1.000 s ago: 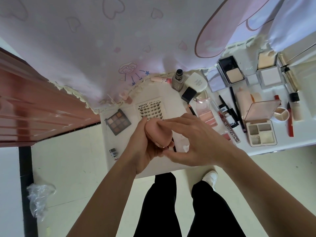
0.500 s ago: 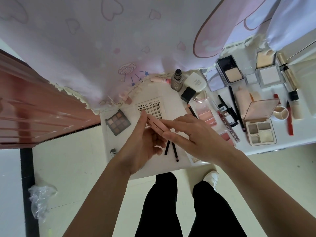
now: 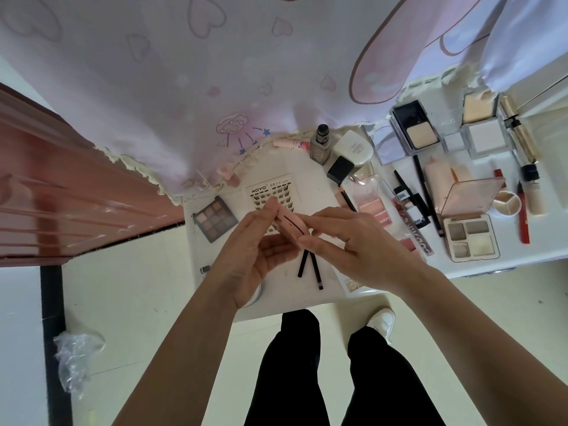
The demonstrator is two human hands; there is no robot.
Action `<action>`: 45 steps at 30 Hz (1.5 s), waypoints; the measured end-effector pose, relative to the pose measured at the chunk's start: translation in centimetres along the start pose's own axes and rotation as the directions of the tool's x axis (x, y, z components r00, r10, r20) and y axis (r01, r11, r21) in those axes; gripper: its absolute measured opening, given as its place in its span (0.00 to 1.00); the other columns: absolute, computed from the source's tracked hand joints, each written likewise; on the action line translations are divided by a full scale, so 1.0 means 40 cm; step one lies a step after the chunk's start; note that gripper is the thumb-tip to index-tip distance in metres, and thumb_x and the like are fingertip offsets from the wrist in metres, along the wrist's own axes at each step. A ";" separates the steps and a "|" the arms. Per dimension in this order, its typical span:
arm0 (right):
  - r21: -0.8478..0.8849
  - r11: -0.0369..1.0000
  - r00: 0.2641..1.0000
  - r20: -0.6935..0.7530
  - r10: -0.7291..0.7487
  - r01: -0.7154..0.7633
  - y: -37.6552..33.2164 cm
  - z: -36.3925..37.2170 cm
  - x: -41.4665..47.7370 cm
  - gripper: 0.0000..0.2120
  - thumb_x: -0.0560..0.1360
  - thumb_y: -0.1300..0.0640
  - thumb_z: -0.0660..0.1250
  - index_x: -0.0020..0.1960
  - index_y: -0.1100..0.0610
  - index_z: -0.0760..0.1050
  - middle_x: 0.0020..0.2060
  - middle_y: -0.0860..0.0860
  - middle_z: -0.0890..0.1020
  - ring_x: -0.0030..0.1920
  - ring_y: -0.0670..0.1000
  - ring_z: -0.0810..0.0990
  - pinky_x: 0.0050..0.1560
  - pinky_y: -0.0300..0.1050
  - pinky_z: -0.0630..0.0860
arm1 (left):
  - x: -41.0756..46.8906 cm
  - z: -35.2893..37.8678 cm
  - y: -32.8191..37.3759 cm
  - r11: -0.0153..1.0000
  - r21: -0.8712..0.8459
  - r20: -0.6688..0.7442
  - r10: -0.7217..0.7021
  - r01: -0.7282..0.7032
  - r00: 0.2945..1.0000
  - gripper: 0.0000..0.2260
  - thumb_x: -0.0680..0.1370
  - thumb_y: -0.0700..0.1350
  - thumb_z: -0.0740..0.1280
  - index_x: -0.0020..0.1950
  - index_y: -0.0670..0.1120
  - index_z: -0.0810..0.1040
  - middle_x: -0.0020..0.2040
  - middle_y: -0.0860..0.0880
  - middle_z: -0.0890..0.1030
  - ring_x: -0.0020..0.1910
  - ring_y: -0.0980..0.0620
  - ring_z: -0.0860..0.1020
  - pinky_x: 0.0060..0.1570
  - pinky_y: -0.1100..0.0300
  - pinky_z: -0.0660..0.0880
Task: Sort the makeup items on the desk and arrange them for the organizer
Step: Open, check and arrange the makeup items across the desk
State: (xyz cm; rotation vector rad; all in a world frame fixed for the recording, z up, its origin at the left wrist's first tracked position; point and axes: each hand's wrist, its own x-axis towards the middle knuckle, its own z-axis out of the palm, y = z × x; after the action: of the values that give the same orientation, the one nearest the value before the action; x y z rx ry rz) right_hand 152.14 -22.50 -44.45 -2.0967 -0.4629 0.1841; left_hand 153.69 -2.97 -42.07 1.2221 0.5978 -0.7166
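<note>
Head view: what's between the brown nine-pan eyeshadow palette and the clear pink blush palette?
Head view: white XOYO lash card, partly behind left hand and right hand holding pink compact.

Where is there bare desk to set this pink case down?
For the pink case: bare desk shows between the lash card and the black cap, plus a narrower strip between the brown eyeshadow palette and the near edge. Right of the black pencils it is crowded.

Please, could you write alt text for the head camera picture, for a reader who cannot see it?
Two hands hold a flat pink compact edge-on above a white desk, the left hand gripping one end and the right hand pinching the other. Two black pencils lie below it; a brown eyeshadow palette lies left, and more makeup is spread to the right.
</note>
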 end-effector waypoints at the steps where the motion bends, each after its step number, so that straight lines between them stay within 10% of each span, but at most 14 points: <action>1: 0.010 1.000 1.000 -0.006 0.000 0.000 -0.002 -0.001 0.001 0.16 0.81 0.50 0.66 0.68 0.53 0.78 0.46 0.47 0.82 0.46 0.44 0.80 0.46 0.40 0.77 | -0.005 0.000 0.001 1.000 0.001 0.020 0.002 -0.002 1.000 0.28 0.76 0.58 0.67 0.67 0.40 0.75 0.57 0.37 0.83 0.56 0.40 0.82 0.58 0.48 0.79; 10: -0.057 0.997 0.994 0.091 0.058 -0.053 -0.015 -0.027 0.007 0.32 0.72 0.42 0.74 0.73 0.50 0.72 0.63 0.42 0.79 0.60 0.39 0.76 0.62 0.41 0.75 | -0.018 -0.003 0.018 0.998 0.056 0.046 -0.036 0.034 0.998 0.17 0.77 0.55 0.67 0.56 0.42 0.81 0.45 0.42 0.81 0.36 0.45 0.79 0.32 0.54 0.78; 20: 0.309 0.935 0.979 -0.042 0.199 -0.177 -0.008 -0.005 -0.010 0.27 0.73 0.56 0.72 0.71 0.53 0.72 0.50 0.42 0.85 0.51 0.48 0.83 0.48 0.40 0.76 | -0.002 -0.021 0.007 0.992 0.116 -0.054 0.061 -0.054 0.997 0.15 0.67 0.57 0.73 0.47 0.50 0.86 0.46 0.47 0.83 0.45 0.48 0.76 0.40 0.57 0.74; 24: 0.075 0.981 0.983 -0.046 0.180 -0.176 0.000 -0.008 -0.011 0.44 0.64 0.41 0.80 0.76 0.49 0.66 0.54 0.42 0.78 0.52 0.39 0.77 0.50 0.27 0.69 | -0.002 -0.018 0.004 0.988 0.149 -0.116 0.057 -0.040 0.992 0.17 0.65 0.57 0.74 0.45 0.47 0.82 0.41 0.49 0.82 0.38 0.53 0.76 0.40 0.57 0.69; 33: 0.017 0.979 0.978 -0.053 0.204 -0.203 0.000 -0.011 0.030 0.42 0.60 0.32 0.76 0.70 0.43 0.72 0.56 0.42 0.76 0.54 0.42 0.75 0.56 0.36 0.73 | 0.002 -0.013 0.021 0.990 -0.086 0.219 -0.089 0.110 0.972 0.33 0.75 0.67 0.64 0.71 0.46 0.73 0.63 0.34 0.76 0.47 0.46 0.74 0.39 0.53 0.70; 37: 0.000 0.977 0.977 0.005 0.211 -0.211 -0.006 -0.020 0.035 0.43 0.61 0.29 0.73 0.72 0.46 0.71 0.58 0.41 0.73 0.61 0.43 0.71 0.65 0.45 0.71 | 0.014 -0.009 0.018 0.986 -0.133 0.220 -0.069 0.100 0.973 0.31 0.72 0.67 0.67 0.67 0.48 0.77 0.64 0.35 0.78 0.60 0.39 0.71 0.45 0.51 0.74; 45: -0.173 0.981 0.992 0.080 0.099 -0.084 -0.027 -0.047 0.055 0.42 0.62 0.34 0.78 0.71 0.51 0.74 0.57 0.43 0.77 0.58 0.44 0.73 0.59 0.27 0.63 | 0.023 -0.014 -0.004 0.979 -0.168 0.301 -0.058 0.113 0.952 0.46 0.58 0.67 0.79 0.70 0.47 0.74 0.60 0.43 0.79 0.54 0.46 0.79 0.51 0.48 0.79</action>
State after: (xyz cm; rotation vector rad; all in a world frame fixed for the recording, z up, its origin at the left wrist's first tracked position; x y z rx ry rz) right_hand 154.44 -22.58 -42.42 -2.2853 -0.4479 0.3013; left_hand 154.14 -2.61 -42.99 0.9002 0.4590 -0.8794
